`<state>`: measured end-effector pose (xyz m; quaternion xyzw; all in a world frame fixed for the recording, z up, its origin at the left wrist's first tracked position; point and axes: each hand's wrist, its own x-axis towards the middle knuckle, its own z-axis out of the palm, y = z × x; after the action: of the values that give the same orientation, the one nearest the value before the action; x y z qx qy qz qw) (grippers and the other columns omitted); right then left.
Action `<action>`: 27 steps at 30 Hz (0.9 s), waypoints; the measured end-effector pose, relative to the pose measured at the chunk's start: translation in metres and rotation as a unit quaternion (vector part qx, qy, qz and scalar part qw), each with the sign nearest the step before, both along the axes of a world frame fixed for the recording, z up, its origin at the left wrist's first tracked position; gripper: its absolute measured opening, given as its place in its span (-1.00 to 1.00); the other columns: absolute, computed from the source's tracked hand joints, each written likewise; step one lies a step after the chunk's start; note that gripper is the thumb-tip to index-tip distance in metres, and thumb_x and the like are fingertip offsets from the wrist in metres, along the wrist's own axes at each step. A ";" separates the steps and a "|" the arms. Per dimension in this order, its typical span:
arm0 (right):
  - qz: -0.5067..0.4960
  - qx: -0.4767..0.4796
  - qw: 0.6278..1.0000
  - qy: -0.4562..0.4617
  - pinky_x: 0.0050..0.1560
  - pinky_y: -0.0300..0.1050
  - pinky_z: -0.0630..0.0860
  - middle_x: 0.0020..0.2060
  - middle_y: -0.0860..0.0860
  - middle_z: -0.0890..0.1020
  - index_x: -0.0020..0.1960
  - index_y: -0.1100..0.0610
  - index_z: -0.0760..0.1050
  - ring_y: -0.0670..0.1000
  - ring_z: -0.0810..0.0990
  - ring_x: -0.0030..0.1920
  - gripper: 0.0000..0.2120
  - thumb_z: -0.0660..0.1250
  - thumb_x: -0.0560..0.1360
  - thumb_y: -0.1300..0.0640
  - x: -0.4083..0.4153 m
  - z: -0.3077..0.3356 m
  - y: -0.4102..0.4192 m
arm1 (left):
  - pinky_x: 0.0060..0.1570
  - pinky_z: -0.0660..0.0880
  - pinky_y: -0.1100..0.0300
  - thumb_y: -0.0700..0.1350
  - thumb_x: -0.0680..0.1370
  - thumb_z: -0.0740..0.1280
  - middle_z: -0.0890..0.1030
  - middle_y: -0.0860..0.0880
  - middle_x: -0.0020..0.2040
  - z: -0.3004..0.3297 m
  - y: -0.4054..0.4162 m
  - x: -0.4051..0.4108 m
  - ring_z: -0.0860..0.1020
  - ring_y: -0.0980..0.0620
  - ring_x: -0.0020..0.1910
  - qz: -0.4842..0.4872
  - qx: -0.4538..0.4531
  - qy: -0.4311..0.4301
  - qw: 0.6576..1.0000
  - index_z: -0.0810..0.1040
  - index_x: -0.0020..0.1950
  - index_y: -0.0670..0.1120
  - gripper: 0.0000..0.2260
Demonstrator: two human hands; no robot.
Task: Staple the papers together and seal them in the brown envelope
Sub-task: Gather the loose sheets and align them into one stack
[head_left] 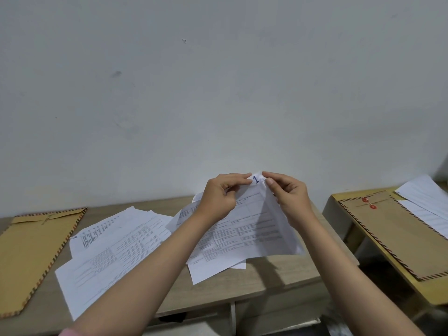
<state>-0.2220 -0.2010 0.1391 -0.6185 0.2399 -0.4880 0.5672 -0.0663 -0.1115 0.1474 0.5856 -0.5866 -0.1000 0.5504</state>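
Both my hands hold a small stack of printed papers [252, 229] lifted off the desk, its top corner marked with a blue "1". My left hand [221, 198] pinches that corner from the left. My right hand [287, 195] pinches it from the right, thumb and fingers close together. The sheets hang down toward the desk and fan apart at the bottom. A brown envelope [36, 253] with a striped edge lies flat at the far left of the desk. No stapler is in view.
More printed sheets [114, 248] lie spread on the wooden desk [242, 284] left of centre. A second brown envelope [402, 236] with red string buttons lies on a yellow side table [339, 197] at the right, with white papers [426, 200] over its far end. A plain wall stands behind.
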 end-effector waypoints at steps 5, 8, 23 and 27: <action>0.027 0.034 0.999 -0.021 0.03 -0.15 0.54 -0.07 0.06 0.68 0.08 0.17 0.60 -0.06 0.62 -0.05 -0.81 0.35 0.48 0.25 0.001 0.001 0.005 | 0.07 0.43 0.45 -0.50 0.45 0.20 0.63 -0.04 0.15 0.000 0.001 0.000 0.53 0.35 0.10 0.004 0.007 0.021 1.000 0.68 0.02 -0.16 -0.62; 0.056 0.052 0.996 -0.044 0.06 -0.11 0.54 -0.17 0.09 0.67 0.10 0.20 0.58 0.01 0.61 -0.10 -0.73 0.40 0.41 0.33 0.002 0.002 0.007 | 0.02 0.44 0.46 -0.51 0.44 0.20 0.64 -0.03 0.12 0.001 0.002 0.001 0.54 0.36 0.05 0.003 0.021 0.032 0.999 0.67 0.01 -0.16 -0.62; 0.022 -0.060 0.998 0.020 -0.05 -0.09 0.55 -0.20 0.06 0.66 -0.07 0.11 0.61 -0.01 0.61 -0.15 -0.84 0.46 0.38 0.30 0.017 0.009 0.006 | -0.12 0.47 0.42 -0.41 0.44 0.37 0.63 0.09 -0.15 0.006 0.003 0.008 0.60 0.22 -0.14 0.011 0.012 0.014 1.000 0.68 -0.06 -0.15 -0.78; 0.007 -0.067 0.997 0.023 -0.07 -0.06 0.55 -0.22 0.11 0.66 -0.19 0.12 0.57 0.04 0.63 -0.16 -0.90 0.46 0.39 0.27 0.022 0.011 0.002 | -0.19 0.42 0.45 -0.37 0.42 0.41 0.61 0.15 -0.14 0.007 0.004 0.009 0.56 0.23 -0.19 0.022 0.021 0.013 0.999 0.68 -0.05 -0.08 -0.77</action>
<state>-0.2001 -0.1987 0.1499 -0.6676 0.2156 -0.4847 0.5224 -0.0576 -0.1073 0.1547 0.6089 -0.5635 -0.1080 0.5477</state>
